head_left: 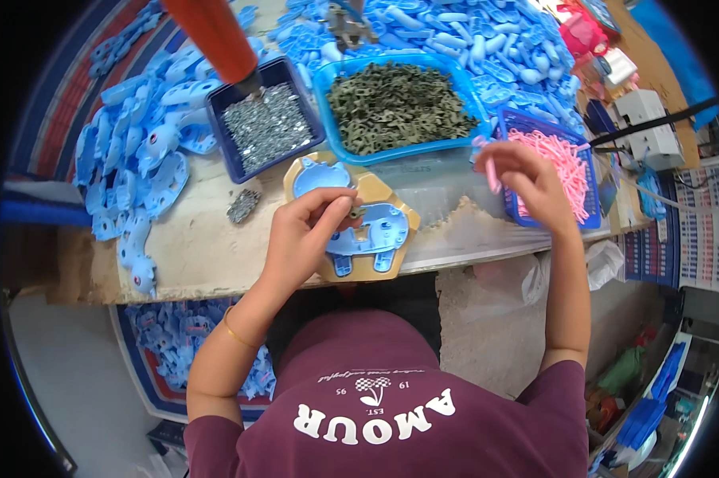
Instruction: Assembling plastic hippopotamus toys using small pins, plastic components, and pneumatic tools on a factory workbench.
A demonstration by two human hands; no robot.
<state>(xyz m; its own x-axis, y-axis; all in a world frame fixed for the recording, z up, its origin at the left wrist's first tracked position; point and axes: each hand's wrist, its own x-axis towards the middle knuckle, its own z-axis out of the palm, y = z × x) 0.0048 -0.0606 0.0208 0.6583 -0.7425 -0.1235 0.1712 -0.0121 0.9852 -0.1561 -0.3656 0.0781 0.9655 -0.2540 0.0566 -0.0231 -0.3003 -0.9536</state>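
Note:
My left hand (302,235) pinches a small dark green piece (356,213) over a blue plastic toy shell half (385,227). That shell lies in a tan holding fixture (403,209), together with a rounder blue part (321,178) at its upper left. My right hand (528,182) is raised at the near left side of a purple basket (592,209) of thin pink plastic pieces (568,163). Between its thumb and fingers is a short pink stick-like piece (492,174).
A light blue tub (321,92) holds green pieces; a navy bin (230,166) holds small metal screws. An orange-red powered screwdriver (216,40) hangs above the bin. Blue toy parts (128,151) pile up left and at the back (455,40). A screw heap (243,206) lies on the tabletop.

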